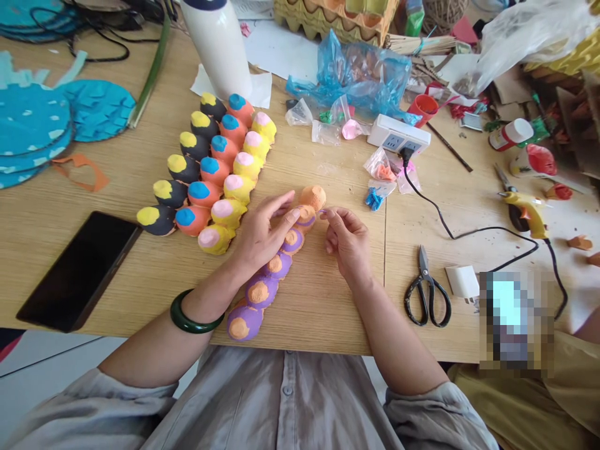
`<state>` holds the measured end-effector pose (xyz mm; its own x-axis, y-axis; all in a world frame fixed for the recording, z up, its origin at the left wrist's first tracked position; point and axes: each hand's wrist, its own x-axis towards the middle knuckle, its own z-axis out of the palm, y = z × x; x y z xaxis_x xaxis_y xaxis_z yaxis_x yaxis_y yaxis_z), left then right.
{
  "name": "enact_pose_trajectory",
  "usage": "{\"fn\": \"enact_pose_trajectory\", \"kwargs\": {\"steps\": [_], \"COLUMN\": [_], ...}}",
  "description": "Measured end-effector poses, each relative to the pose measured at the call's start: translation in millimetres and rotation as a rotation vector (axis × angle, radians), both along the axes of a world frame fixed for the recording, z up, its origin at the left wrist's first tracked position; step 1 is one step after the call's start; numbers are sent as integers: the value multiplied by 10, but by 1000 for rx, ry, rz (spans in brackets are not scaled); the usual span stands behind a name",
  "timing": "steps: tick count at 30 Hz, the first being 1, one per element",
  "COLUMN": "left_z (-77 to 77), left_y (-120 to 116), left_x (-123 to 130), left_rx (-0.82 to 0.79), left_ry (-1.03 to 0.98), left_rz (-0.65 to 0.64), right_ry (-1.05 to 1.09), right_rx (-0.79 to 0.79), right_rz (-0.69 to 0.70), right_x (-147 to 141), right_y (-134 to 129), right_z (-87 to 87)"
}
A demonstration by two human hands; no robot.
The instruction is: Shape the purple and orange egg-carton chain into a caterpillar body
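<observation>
1. While the left hand (pixel 265 232) rests over the purple-and-orange strip (pixel 261 291), its thumb lies on the strip and its index finger stands apart from the thumb; the other fingers are mostly hidden.
2. The right hand (pixel 347 240) has thumb and index finger together, clamped on a thin purple piece (pixel 323 211) beside the 2nd bump from the far end.
3. The strip lies obliquely on the wooden bench (pixel 323 325), in front of the person.
4. Progress: of 6 bumps, the 4 nearest the person carry purple around orange tops. The 5th shows a partial purple band; the 6th is plain orange. By judgement, the purple covering is about 2/3 complete, with 2 bumps left.
5. To the left, 3 strips of 6 bumps stand side by side and appear complete: black with yellow tops (pixel 182 167), orange with blue tops (pixel 224 151), yellow with pink tops (pixel 237 187).
6. Surface, left and far side: black phone (pixel 79 269), white bottle (pixel 220 53), blue bag (pixel 360 72).
7. Surface, right side: scissors (pixel 424 274), power strip (pixel 398 133), yellow glue gun (pixel 529 212).
8. Room: another person's khaki clothing (pixel 510 406) shows at right; pale floor (pixel 56 356) shows at lower left.
</observation>
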<state>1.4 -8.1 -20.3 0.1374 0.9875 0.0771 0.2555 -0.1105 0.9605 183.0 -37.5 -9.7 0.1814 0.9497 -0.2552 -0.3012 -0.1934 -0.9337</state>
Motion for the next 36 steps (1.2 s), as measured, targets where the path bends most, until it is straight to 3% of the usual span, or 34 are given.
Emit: {"fn": "enact_pose_trajectory", "kwargs": {"steps": [5,13,22,27,29,36], "left_z": [45,-79,-13,151,249,391], "left_y": [-30,49,55,-58,-104,-136], "left_x": [52,-16,-16,18,32,72], "left_rx": [-89,-191,-264,-356,-463,-511], "left_ry": [-97,-276,-371,-445,-462,-492], "left_rz": [-44,12,-62,8,-20,-74], "right_ry": [-90,43,61,-1,-28,-149], "right_rx": [16,15,78,154,161,229], "right_rz": [-6,41,39,-12,-17,-30], "right_x": [-30,-43,-60,-46,-45,-73], "right_y": [-25,-40,-84,-87,-87,-139], "right_z": [-48,5,95,74,47,40]}}
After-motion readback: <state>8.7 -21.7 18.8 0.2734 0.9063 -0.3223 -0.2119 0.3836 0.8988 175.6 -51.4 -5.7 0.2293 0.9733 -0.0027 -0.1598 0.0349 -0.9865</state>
